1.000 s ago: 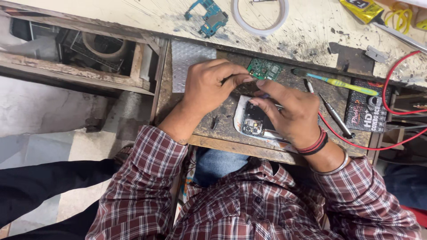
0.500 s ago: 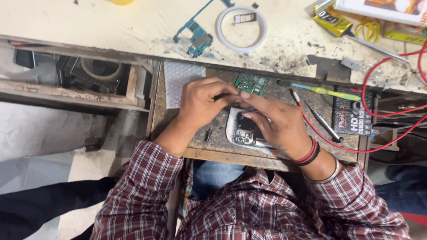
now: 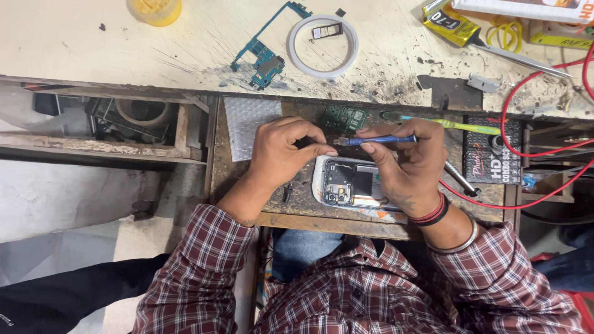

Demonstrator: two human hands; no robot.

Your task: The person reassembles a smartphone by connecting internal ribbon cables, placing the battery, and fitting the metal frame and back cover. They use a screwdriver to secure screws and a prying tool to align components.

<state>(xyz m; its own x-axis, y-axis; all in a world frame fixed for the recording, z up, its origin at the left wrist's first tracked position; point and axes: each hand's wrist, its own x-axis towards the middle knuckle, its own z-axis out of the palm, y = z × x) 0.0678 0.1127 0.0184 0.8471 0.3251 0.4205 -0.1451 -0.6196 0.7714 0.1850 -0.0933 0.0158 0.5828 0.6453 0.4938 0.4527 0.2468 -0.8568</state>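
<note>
Where bench edge crowds: right hand, screwdriver.

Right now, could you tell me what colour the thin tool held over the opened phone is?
Blue, seen in the head view: the thin tool.

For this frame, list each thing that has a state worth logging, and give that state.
left hand: fingers pinched at the tool's tip
right hand: closed on the blue tool
blue tool: held level above the phone
phone: back off, insides exposed, lying flat
green circuit board: loose, beside the hands
blue circuit board: removed, lying on the bench
white tape ring: flat, a small tray inside it
yellow cup: upright, open
</note>
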